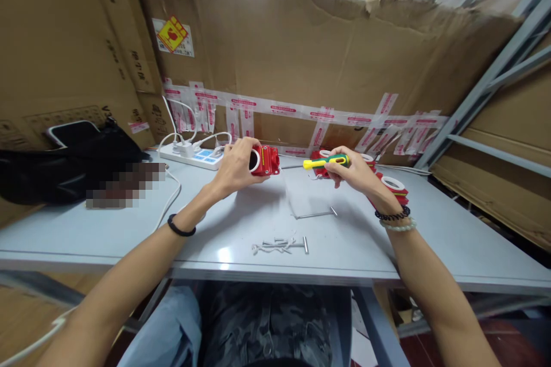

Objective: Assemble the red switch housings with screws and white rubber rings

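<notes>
My left hand grips a red housing with a white ring, held over the table on its left side. In my right hand is a screwdriver with a yellow and green handle; its thin shaft points left toward the red housing. Whether the tip touches the housing I cannot tell. Behind and beside my right hand lie more red parts with white rings, partly hidden by the hand. Below the hands rests a T-shaped metal rod, and nearer the front edge are several small screws beside another T-shaped rod.
A white power strip with plugs and cables stands at the back left. A black bag with a phone on it lies at the far left. Taped cardboard walls off the back, and a metal frame rises at right.
</notes>
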`<state>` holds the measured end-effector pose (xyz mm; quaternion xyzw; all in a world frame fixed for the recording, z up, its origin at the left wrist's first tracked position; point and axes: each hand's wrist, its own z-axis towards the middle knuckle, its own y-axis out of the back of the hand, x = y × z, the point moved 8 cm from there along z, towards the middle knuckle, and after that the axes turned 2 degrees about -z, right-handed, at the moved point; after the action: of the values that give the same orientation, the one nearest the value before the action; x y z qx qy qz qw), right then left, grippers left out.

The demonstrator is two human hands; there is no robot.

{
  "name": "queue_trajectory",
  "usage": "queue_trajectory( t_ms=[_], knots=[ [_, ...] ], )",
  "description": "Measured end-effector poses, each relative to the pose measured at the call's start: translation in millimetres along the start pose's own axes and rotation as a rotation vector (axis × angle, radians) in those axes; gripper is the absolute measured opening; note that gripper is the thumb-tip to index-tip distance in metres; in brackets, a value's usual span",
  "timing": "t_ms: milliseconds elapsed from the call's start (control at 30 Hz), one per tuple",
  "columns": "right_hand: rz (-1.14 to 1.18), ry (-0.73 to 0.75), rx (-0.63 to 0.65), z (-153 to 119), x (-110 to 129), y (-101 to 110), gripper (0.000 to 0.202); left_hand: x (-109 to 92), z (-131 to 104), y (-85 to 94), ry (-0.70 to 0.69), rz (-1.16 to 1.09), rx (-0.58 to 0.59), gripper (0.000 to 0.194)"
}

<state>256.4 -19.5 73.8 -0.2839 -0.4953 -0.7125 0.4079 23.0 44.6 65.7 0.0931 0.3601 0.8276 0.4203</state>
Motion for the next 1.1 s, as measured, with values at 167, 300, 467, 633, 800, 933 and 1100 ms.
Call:
queue_trajectory(
  t_ms=[167, 300, 467, 633, 800, 933, 1100],
  knots=[
    [-0.235, 0.095, -0.143, -1, 9, 5, 0.043, 2, 1, 6.8, 0.017, -0.031, -0.043, 0.062],
    [-0.230, 0.062, -0.287, -1, 3, 14, 0.049, 0, 1, 7.1, 0.028, -0.073, -0.022, 0.063],
    [-0.073, 0.036, -0.357, -3, 2, 21, 0.041, -2, 1, 3.6, 0.050, -0.195, 0.027, 0.064],
    [-0.007, 0.113, -0.446, -11, 13, 28, 0.034, 0, 1, 1.2, 0.101, -0.309, 0.050, 0.067],
    [0.021, 0.145, -0.468, -14, 16, 29, 0.033, 2, 0, -0.2, 0.131, -0.375, 0.074, 0.068],
    [0.063, 0.144, -0.454, -12, 13, 29, 0.034, 1, 0, 0.4, 0.144, -0.434, 0.080, 0.066],
    [0.122, 0.127, -0.480, -10, 8, 34, 0.036, 2, 0, -0.2, 0.169, -0.490, 0.095, 0.066]
  ],
)
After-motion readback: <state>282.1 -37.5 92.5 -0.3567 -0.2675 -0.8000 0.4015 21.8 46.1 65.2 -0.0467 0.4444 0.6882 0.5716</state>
